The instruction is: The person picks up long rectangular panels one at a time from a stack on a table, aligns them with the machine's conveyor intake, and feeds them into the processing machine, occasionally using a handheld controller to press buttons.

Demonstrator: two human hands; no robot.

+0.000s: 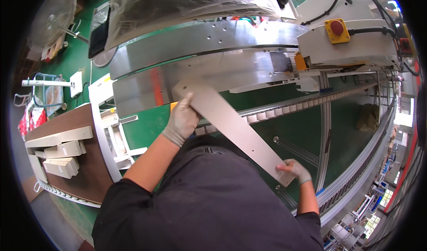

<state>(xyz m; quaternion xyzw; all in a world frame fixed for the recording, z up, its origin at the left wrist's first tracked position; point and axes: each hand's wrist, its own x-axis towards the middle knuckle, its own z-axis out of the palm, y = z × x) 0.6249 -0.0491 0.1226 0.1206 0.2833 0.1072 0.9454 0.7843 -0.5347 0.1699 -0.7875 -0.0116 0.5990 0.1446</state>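
Upper left: round grey pedestal fan with wire cage (52, 18), near black flat rectangular device (98, 39). Top centre: crumpled translucent plastic sheeting (155, 17) beyond the metal bed. Upper right: white boxy machine housing (356, 50), with yellow control box with round red button (336, 30) mounted on its front, thick black cable (371, 30) running right from the box. Orange block (300, 62) at the housing's left end. Far left: blue tubular-framed trolley (49, 76), red-and-white plastic bag (38, 117) just below. Lower left: dark brown tabletop (95, 171) with pale edging. Underneath everything: glossy green floor (147, 131). Right, beyond upright silver metal post (326, 122): brownish crumpled sack (368, 117), contents unclear.
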